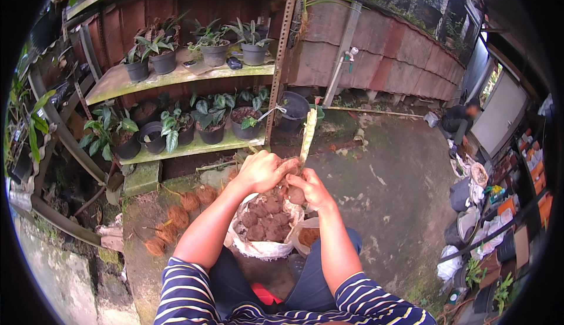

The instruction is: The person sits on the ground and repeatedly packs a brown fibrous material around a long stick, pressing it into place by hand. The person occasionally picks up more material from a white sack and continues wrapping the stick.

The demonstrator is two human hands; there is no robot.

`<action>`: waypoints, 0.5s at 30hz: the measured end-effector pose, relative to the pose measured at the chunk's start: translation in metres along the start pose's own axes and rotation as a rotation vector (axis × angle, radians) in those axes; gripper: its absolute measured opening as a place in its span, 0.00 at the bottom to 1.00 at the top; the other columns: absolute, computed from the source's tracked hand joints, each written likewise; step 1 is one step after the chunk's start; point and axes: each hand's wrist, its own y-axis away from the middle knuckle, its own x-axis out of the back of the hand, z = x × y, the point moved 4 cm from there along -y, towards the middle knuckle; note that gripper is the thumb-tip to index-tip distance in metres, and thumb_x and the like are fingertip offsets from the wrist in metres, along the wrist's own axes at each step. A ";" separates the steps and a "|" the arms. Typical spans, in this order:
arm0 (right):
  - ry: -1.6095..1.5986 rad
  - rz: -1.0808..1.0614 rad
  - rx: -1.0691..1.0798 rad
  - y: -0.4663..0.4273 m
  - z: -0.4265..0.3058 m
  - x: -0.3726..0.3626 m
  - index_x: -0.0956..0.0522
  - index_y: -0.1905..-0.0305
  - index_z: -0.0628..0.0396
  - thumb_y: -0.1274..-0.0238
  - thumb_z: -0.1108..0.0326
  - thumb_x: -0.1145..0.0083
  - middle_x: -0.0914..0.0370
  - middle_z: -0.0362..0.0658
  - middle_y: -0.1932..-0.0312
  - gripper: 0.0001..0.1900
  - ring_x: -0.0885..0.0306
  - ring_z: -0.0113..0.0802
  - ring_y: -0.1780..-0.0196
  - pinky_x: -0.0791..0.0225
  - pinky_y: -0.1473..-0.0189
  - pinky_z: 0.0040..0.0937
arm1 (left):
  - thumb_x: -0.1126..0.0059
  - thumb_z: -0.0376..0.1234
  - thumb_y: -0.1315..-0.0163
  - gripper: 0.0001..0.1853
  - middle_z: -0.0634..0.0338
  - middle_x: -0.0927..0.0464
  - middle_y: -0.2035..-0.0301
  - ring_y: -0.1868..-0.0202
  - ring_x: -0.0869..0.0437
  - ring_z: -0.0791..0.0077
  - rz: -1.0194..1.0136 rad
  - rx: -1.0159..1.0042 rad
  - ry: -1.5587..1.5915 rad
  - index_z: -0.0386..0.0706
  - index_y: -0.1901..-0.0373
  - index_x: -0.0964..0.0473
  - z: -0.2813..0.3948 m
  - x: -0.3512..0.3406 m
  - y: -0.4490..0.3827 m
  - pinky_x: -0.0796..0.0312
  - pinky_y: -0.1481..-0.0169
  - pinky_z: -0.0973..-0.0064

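My left hand [263, 171] and my right hand [312, 188] meet in front of me, both on the soil-covered lower end of a pale green plant stem [308, 135] that stands nearly upright. A round brown clump of soil [295, 195] shows between the hands, close to my right fingers. What exactly each finger grips is partly hidden. Below the hands is an open white woven sack [260, 251] holding several brown soil balls [266, 219]. Beside it, near my right knee, stands a pale container [304, 250] with orange-brown fibrous material [308, 236].
Fibre-wrapped balls [178, 216] with shoots lie on the ground at left. Shelves with potted plants [214, 54] stand ahead, beside a black pot [294, 107]. At far right another person [458, 120] crouches near bags and stacked pots [459, 195].
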 end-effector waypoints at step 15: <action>-0.351 0.104 0.220 0.003 0.006 -0.002 0.25 0.36 0.58 0.28 0.64 0.40 0.17 0.45 0.44 0.20 0.15 0.37 0.43 0.20 0.42 0.39 | 0.54 0.49 0.18 0.32 0.45 0.18 0.81 0.77 0.15 0.50 0.231 -0.204 0.268 0.35 0.73 0.16 0.015 -0.002 0.005 0.21 0.66 0.56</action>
